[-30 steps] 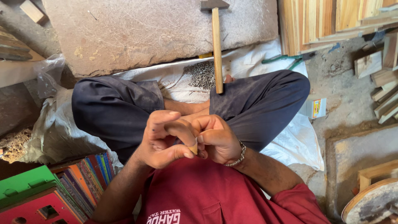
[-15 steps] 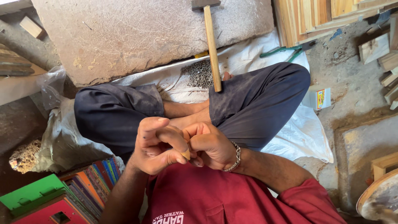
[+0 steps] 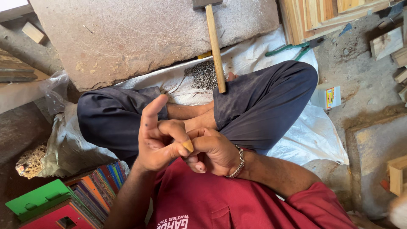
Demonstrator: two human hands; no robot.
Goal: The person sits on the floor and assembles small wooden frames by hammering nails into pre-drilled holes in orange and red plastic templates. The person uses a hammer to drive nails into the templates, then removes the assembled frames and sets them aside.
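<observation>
I sit cross-legged in dark trousers [image 3: 263, 101] and a red shirt [image 3: 237, 203], with both hands together over my lap. My left hand [image 3: 159, 142] has its index finger raised, and its thumb, with a tan tip, presses against the fingers of my right hand [image 3: 214, 152]. My right hand wears a metal bracelet [image 3: 238, 163] and its fingers are curled. I see nothing held in either hand. A hammer [image 3: 215, 51] with a wooden handle lies ahead of my legs, its head on a stone slab [image 3: 148, 34]. A pile of small nails [image 3: 204, 74] lies beside the handle.
A white sack sheet [image 3: 305, 135] lies under my legs. Wooden planks [image 3: 322, 15] and offcuts [image 3: 388, 42] are at the upper right, a small box [image 3: 328, 96] by my knee. Coloured slats [image 3: 99, 184], a green board [image 3: 38, 197] and a red board [image 3: 55, 218] sit lower left.
The hands were clasped tightly together; now my left index finger has lifted and the left hand has opened away from the right. The view has shifted slightly.
</observation>
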